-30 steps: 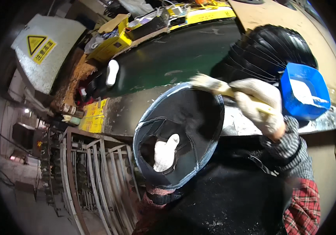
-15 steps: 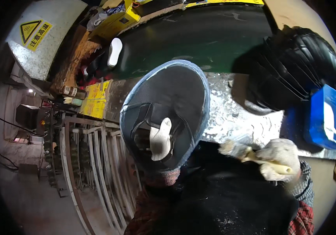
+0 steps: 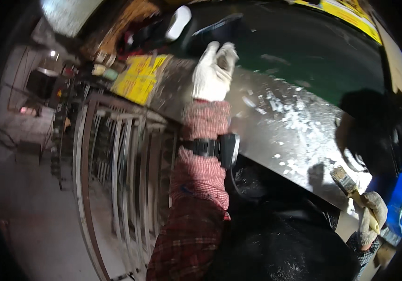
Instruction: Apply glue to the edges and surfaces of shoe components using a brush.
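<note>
Nearest, by the right end of the white-spattered grey metal ledge (image 3: 294, 136), the right hand (image 3: 372, 218) in a pale knit glove is wrapped round the cream handle of a flat brush (image 3: 353, 195), its bristles over the ledge; a blue plastic tub (image 3: 400, 196) sits just beside that end. At the ledge's far edge, the white-gloved left hand (image 3: 214, 72) shows thumb and fingers parted, grasping nothing visible. Beyond the ledge, just past those fingertips, a dark, pale-edged piece (image 3: 223, 29) lies on the dark green work surface (image 3: 304, 42); contact is unclear. A careless left-hand sweep could nudge it toward the nearby white sole-shaped piece (image 3: 179, 22); bristles, if wet and tipped, could drip onto the ledge.
</note>
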`<state>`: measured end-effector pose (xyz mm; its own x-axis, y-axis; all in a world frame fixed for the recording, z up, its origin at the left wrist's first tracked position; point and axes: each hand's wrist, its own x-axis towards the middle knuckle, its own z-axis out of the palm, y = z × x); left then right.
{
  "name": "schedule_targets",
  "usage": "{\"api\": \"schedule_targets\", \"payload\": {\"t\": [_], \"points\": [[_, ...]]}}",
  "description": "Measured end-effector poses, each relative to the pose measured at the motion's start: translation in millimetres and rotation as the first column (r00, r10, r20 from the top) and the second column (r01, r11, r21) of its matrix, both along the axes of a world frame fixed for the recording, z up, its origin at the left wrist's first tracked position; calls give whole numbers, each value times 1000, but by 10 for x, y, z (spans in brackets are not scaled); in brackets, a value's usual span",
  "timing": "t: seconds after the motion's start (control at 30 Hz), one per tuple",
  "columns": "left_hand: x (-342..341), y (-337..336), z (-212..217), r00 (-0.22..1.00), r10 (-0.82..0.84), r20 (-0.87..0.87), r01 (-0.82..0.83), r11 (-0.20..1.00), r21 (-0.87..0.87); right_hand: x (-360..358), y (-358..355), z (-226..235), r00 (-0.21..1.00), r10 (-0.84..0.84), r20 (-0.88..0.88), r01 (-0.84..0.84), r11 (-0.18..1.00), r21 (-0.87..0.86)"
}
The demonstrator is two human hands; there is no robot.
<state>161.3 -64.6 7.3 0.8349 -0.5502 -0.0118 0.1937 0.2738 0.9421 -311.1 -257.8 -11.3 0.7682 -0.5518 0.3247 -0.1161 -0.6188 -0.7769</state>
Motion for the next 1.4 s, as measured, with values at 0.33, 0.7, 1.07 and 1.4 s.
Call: {"api": "schedule_targets", "payload": {"t": [0.33, 0.7, 1.07, 1.4], "points": [[-1933, 3448, -2941, 991, 52, -127, 30, 820, 571, 327, 388, 384, 981, -36, -189, 66, 986, 156], [-403, 3376, -3272, 567, 822, 57, -639, 395, 661, 992, 657, 827, 959, -66, -275, -52, 914, -403], [487, 3428, -3748, 682, 683, 263, -386, 30, 922, 926, 601, 853, 915, -197, -353, 125, 968, -217], [-944, 3447, -3257, 257, 31, -966, -545, 830, -118, 1040, 808, 793, 964, -134, -230, 65, 957, -284]]}}
